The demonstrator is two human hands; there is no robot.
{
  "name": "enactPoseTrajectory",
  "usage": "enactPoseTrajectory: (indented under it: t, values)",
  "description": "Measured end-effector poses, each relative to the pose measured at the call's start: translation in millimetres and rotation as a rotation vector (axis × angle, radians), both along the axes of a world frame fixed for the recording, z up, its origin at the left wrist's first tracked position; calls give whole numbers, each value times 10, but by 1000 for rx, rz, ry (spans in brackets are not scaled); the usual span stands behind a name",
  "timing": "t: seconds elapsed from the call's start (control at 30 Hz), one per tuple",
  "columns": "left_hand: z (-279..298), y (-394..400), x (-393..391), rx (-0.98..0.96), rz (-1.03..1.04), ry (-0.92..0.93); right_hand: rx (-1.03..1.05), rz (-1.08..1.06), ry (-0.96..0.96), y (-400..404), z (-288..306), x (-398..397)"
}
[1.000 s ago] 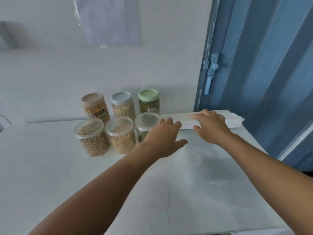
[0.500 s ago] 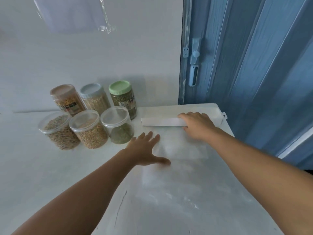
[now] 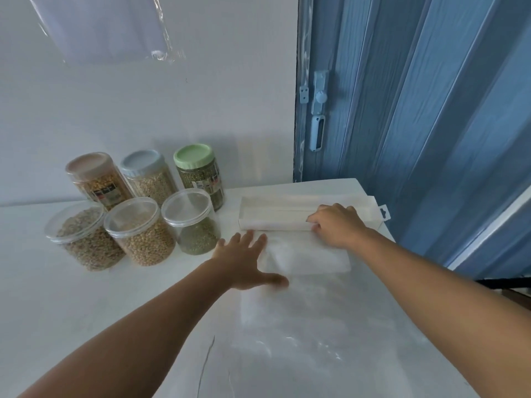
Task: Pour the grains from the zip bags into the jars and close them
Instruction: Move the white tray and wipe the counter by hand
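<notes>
Six grain jars stand at the back left of the white table [image 3: 57, 300]. The front row has clear lids: a brown-grain jar [image 3: 86, 242], a yellow-bean jar [image 3: 142, 237] and a partly filled green-bean jar [image 3: 194, 228]. Behind them stand a pink-lidded jar [image 3: 96, 176], a grey-lidded jar [image 3: 148, 176] and a green-lidded jar [image 3: 199, 170]. A long white zip bag box [image 3: 273, 215] lies at the back right. My right hand [image 3: 336, 225] curls over its front edge. A clear empty zip bag [image 3: 313, 258] lies flat just in front of the box. My left hand [image 3: 241, 262] is spread flat, its thumb on the bag's left edge.
A blue folding door [image 3: 416, 110] with a latch [image 3: 319, 110] stands right behind the table's back right corner. A clear plastic sheet [image 3: 100, 27] hangs on the white wall above the jars. The table's right edge runs close to my right forearm.
My left hand has pulled back from the jars toward me and now lies flat by the bag. The clear bag has come out in front of the box. My view has shifted right.
</notes>
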State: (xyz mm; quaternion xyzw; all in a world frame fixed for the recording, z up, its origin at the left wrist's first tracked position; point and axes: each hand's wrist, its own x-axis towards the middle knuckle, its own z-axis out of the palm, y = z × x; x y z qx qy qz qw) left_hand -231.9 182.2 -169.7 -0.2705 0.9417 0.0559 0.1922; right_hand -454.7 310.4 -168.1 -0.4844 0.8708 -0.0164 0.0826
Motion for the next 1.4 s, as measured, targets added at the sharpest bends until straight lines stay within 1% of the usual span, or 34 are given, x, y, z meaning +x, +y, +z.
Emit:
enactPoseTrajectory:
  t: [0.07,0.13,0.2,0.3,0.37,0.47,0.53,0.67,0.73,0.83,0.97,1.17,1.3,1.4]
  values:
    - [153,-16,-14,13,-13,-36,-12,10,33,16,24,-2]
    - [419,-27,-47,39,-13,-24,-49,33,69,28,71,-44]
    - [736,-78,-118,15,-20,74,-88,29,79,25,146,-66]
    - [1104,-226,-283,-56,-48,317,-94,46,66,33,243,-20]
    - [1219,-318,-425,-68,-34,446,-109,70,55,61,268,57]
    - [1231,-466,-661,-63,-15,528,-71,100,61,117,231,209]
    - [1152,-570,-838,-44,-47,510,-27,111,69,166,160,288]
    - [877,-663,-1141,52,-85,377,-7,78,-19,265,43,336]
    - [711,-663,-1276,93,-93,326,-1,63,-33,276,15,339]
    - [518,-679,-1428,91,-87,252,12,54,-32,257,1,321]
    - [372,-725,-1532,62,-138,111,9,83,-19,248,19,296]
    - [234,-768,-1547,42,-141,73,3,114,-4,276,25,317]
    - [320,-729,-1566,79,-126,18,4,110,-6,252,57,269]
    - [443,-799,-1603,74,-129,21,10,97,-12,240,86,201]
